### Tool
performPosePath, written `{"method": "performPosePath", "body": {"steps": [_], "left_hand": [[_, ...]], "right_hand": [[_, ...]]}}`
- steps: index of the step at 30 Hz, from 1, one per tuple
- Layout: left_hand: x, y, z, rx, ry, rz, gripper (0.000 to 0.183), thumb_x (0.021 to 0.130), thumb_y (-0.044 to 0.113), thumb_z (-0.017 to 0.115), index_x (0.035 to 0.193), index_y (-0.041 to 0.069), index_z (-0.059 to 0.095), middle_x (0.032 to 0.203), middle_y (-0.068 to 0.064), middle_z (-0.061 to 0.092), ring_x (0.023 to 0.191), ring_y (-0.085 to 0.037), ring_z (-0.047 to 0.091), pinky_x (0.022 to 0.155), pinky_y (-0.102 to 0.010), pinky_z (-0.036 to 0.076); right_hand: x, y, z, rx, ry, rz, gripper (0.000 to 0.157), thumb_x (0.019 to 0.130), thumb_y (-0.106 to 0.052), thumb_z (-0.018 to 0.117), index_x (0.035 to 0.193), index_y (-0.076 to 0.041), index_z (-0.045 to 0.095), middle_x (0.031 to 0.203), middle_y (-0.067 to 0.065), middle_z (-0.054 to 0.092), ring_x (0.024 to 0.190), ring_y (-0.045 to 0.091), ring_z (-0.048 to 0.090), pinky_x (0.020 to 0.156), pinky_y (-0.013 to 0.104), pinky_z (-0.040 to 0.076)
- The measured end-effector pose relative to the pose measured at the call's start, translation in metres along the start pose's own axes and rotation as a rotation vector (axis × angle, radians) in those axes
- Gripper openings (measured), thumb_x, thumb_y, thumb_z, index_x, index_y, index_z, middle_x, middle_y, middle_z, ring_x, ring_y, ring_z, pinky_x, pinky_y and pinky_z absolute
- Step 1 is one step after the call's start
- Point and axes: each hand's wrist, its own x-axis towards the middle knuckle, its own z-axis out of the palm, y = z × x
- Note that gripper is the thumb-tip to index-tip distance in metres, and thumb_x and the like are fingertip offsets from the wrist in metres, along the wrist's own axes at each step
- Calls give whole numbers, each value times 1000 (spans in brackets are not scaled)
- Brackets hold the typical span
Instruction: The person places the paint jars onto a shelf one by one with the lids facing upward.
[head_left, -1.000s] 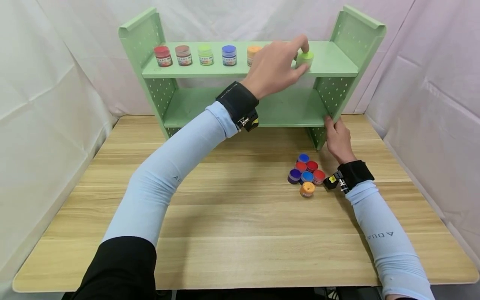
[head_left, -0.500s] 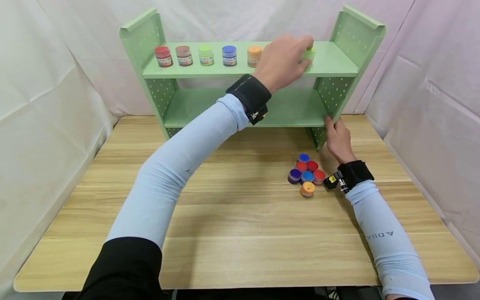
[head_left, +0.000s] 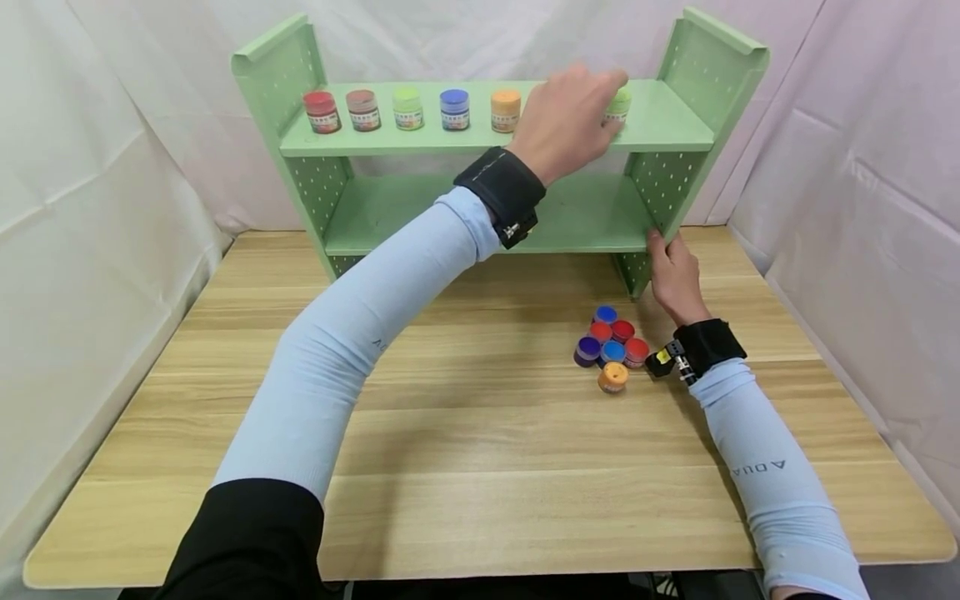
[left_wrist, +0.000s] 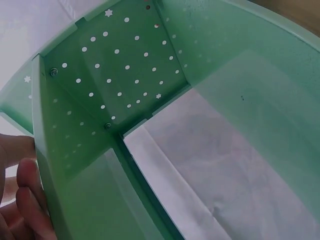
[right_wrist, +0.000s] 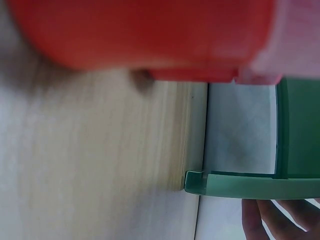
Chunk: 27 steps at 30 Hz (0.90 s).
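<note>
At the right part of the green shelf's (head_left: 420, 150) upper board, my left hand (head_left: 566, 121) pinches a light green paint jar (head_left: 618, 104), its fingers over the left side and part of the lid. In the left wrist view, the curled fingers (left_wrist: 30, 195) show at the board's edge and the jar is out of sight. My right hand (head_left: 677, 279) grips the lower right side panel (head_left: 637, 271) of the shelf, thumb at its front edge. Fingers (right_wrist: 272, 217) lie along that panel's outer face in the right wrist view.
Along the upper board stand red (head_left: 322, 112), brownish-red (head_left: 363, 111), light green (head_left: 408, 109), blue (head_left: 455, 110) and orange (head_left: 506, 112) jars. Several more jars (head_left: 612, 354) cluster on the wooden table (head_left: 465, 467) beside my right wrist. White curtains (head_left: 97, 167) surround the table.
My left hand has moved slightly right along the upper board with the light green jar, then stayed nearly still. My right hand keeps its grip on the side panel.
</note>
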Motion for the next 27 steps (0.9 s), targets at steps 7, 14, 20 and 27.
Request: {"method": "performPosePath", "body": {"steps": [7,14,20,27], "left_hand": [[-8,-1,3,12,49,29,37,98,39,44,128,21,51,82,6,47,72,-10,45,54,-23,36],[-30,-7,5,-9,197,96,28,99,32,44,119,15,55,78,5,52,63,-9,42,52,-22,30],[-55,-13,22,-114,395,200,21,97,20,45,100,8,62,76,3,60,56,-9,44,48,-23,32],[-104,-32,53,-238,467,165,14,93,19,53,89,8,60,75,2,65,57,-9,56,43,-23,35]], "right_hand": [[-1,1,2,-6,12,2,62,99,-55,26,151,-21,31,134,17,50,110,30,52,84,47,41],[0,0,0,-8,5,0,61,98,-55,26,151,-25,30,133,15,51,108,29,53,83,45,41],[0,0,-1,-17,19,0,62,99,-54,26,150,-20,32,131,17,53,106,30,53,82,45,41],[1,-1,2,-7,21,5,60,99,-54,26,150,-22,33,132,15,53,105,31,54,81,44,42]]}}
